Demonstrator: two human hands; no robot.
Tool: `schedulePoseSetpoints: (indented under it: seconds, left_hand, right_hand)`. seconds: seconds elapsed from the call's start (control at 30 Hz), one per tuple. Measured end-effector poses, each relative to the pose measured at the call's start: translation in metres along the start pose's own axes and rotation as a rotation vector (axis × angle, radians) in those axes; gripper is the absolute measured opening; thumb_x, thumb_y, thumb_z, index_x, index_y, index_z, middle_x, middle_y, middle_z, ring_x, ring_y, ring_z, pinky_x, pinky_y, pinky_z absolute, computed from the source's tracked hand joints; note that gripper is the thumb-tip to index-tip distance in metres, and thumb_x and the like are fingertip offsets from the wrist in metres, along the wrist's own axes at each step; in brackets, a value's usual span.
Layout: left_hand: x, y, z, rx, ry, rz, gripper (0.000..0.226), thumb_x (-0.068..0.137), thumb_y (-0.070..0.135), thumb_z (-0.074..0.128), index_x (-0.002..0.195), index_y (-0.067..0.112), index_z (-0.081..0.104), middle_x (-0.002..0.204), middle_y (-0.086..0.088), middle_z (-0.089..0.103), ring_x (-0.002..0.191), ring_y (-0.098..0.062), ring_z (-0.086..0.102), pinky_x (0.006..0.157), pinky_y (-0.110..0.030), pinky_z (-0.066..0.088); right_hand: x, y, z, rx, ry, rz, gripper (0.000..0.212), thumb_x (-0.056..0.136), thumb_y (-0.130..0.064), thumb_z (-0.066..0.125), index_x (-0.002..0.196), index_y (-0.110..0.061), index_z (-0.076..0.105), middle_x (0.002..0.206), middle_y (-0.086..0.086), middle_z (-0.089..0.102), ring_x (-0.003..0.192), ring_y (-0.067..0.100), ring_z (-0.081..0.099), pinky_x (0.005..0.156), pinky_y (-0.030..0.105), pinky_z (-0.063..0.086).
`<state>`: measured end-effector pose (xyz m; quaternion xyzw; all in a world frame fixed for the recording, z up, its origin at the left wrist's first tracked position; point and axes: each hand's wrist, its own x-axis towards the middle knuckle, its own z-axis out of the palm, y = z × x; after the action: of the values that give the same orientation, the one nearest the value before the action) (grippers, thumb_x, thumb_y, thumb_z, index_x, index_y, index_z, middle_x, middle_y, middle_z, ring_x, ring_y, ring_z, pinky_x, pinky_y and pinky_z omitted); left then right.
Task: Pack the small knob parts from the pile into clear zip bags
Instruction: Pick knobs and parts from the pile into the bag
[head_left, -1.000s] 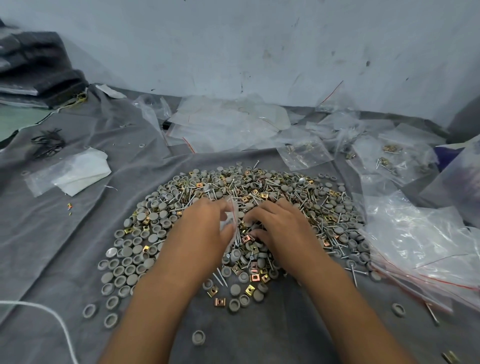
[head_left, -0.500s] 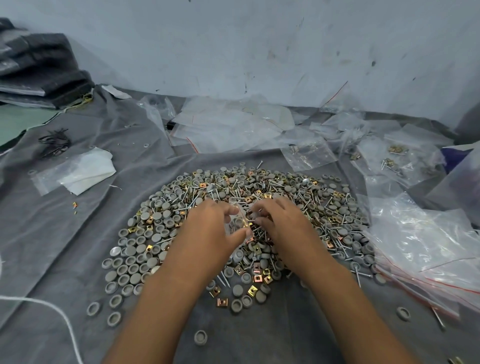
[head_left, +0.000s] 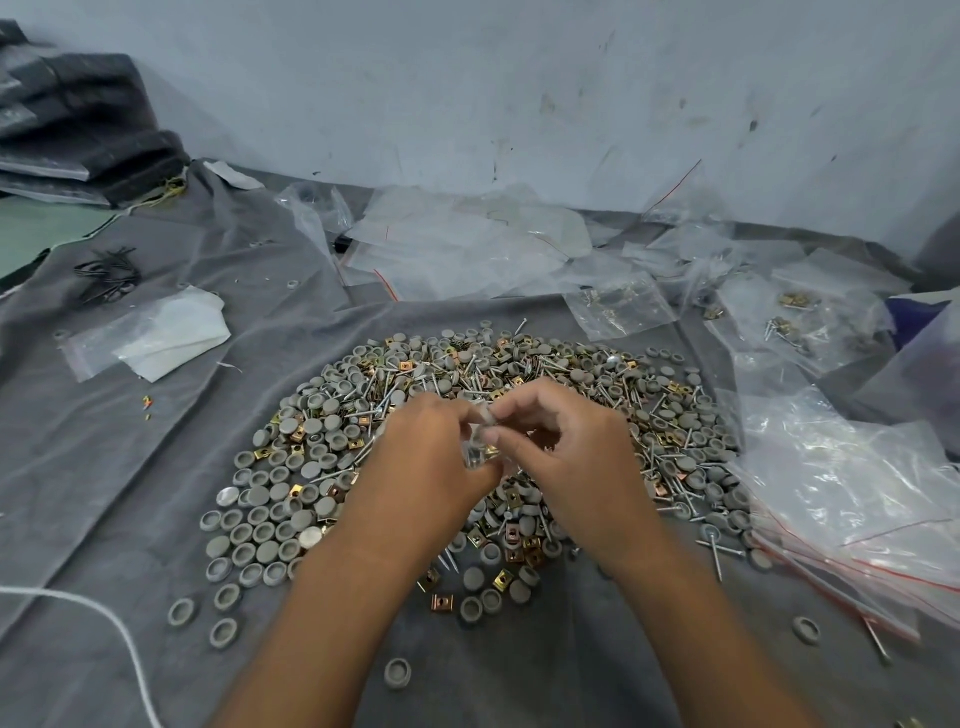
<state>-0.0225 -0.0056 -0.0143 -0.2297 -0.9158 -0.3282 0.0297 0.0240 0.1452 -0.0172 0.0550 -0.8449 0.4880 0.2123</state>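
Observation:
A wide pile (head_left: 322, 467) of grey round knob caps, brass square clips and silver screws is spread on the grey cloth (head_left: 104, 467). Above the middle of the pile, both hands meet around a small clear zip bag (head_left: 480, 444) with a few metal parts inside. My left hand (head_left: 431, 462) grips the bag from the left with curled fingers. My right hand (head_left: 566, 447) pinches the bag's top edge between thumb and fingertips. Most of the bag is hidden between the hands.
Empty clear zip bags (head_left: 857, 499) with red seal lines lie heaped at the right. More bags (head_left: 467, 244) lie along the wall, some holding parts (head_left: 618, 306). A white sheet in plastic (head_left: 156, 338) lies left. A white cord (head_left: 104, 623) crosses the lower left corner.
Both hands have lifted off the pile and drawn together. The small bag now sits higher between them, with my right fingers at its top edge.

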Motion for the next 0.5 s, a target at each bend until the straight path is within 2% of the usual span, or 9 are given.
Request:
schedulePoseSetpoints:
  seconds: [0.1, 0.2, 0.27, 0.37, 0.43, 0.5]
  left_hand:
    - [0.0, 0.001, 0.0, 0.0, 0.019, 0.01, 0.02, 0.082, 0.036, 0.074, 0.102, 0.034, 0.07, 0.095, 0.011, 0.055, 0.079, -0.005, 0.058, 0.073, -0.026, 0.053]
    - [0.0, -0.001, 0.0, 0.033, 0.03, 0.014, 0.024, 0.082, 0.035, 0.073, 0.106, 0.035, 0.071, 0.094, 0.012, 0.052, 0.08, -0.003, 0.054, 0.072, -0.021, 0.042]
    - [0.001, -0.001, 0.0, 0.032, 0.044, 0.015, 0.028, 0.081, 0.037, 0.075, 0.109, 0.033, 0.071, 0.096, 0.013, 0.053, 0.078, -0.003, 0.054, 0.073, -0.019, 0.041]
    - [0.001, -0.003, 0.0, 0.036, 0.074, 0.006, 0.051, 0.077, 0.044, 0.082, 0.124, 0.031, 0.066, 0.102, 0.013, 0.055, 0.081, 0.0, 0.052, 0.08, -0.019, 0.042]
    - [0.0, -0.004, -0.001, 0.039, 0.08, -0.003, 0.06, 0.074, 0.045, 0.084, 0.129, 0.03, 0.063, 0.102, 0.015, 0.053, 0.079, 0.006, 0.048, 0.08, -0.018, 0.041]
    - [-0.001, -0.004, -0.004, 0.021, 0.078, -0.017, 0.061, 0.074, 0.044, 0.084, 0.13, 0.031, 0.062, 0.102, 0.015, 0.052, 0.076, 0.006, 0.048, 0.08, -0.02, 0.047]
  right_hand:
    - [-0.002, 0.001, 0.003, -0.191, -0.002, -0.075, 0.017, 0.083, -0.013, 0.083, 0.093, -0.021, 0.072, 0.09, -0.017, 0.069, 0.088, -0.005, 0.065, 0.077, 0.007, 0.047]
    - [-0.003, 0.003, 0.003, -0.33, -0.011, -0.135, 0.017, 0.082, -0.016, 0.084, 0.093, -0.02, 0.072, 0.092, -0.012, 0.067, 0.085, -0.003, 0.06, 0.078, 0.009, 0.045]
    - [-0.004, 0.004, 0.003, -0.343, -0.017, -0.146, 0.014, 0.083, -0.02, 0.082, 0.095, -0.019, 0.074, 0.094, -0.012, 0.067, 0.086, -0.002, 0.061, 0.079, 0.012, 0.047]
    - [-0.001, 0.008, -0.007, -0.317, 0.021, -0.079, 0.009, 0.089, -0.032, 0.074, 0.097, -0.028, 0.073, 0.098, -0.02, 0.065, 0.088, -0.004, 0.062, 0.079, 0.01, 0.047]
    - [0.002, 0.016, -0.02, -0.405, 0.052, 0.007, 0.011, 0.09, -0.038, 0.069, 0.101, -0.034, 0.07, 0.101, -0.024, 0.063, 0.089, -0.005, 0.06, 0.084, 0.016, 0.052]
    - [0.003, 0.026, -0.03, -0.555, -0.027, 0.131, 0.018, 0.09, -0.04, 0.069, 0.108, -0.037, 0.067, 0.11, -0.024, 0.062, 0.102, -0.001, 0.057, 0.096, 0.03, 0.053]
